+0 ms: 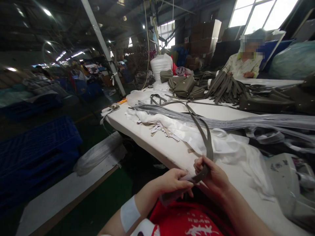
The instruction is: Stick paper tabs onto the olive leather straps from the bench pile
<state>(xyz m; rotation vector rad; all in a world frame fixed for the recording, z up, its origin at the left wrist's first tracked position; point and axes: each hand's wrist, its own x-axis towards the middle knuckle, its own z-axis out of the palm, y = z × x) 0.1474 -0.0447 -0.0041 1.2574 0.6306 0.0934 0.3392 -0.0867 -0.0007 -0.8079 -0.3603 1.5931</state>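
Observation:
My left hand (172, 182) and my right hand (213, 175) meet just below the near edge of the white table (159, 146). Both are closed on the end of a long olive-grey strap (209, 144). The left fingers pinch a thin clear strip of wrapping at the strap's tip. From my hands the strap runs up and away across the table in a loop. It lies over crumpled white plastic sheeting (221, 139).
Olive-grey bags (184, 86) and a heap of straps (225, 87) lie further along the table, where another person (243, 64) sits. Long wrapped strips (246, 123) cross the table. Paper scraps (161, 128) lie near its edge. Blue crates (36, 147) stand on the floor at left.

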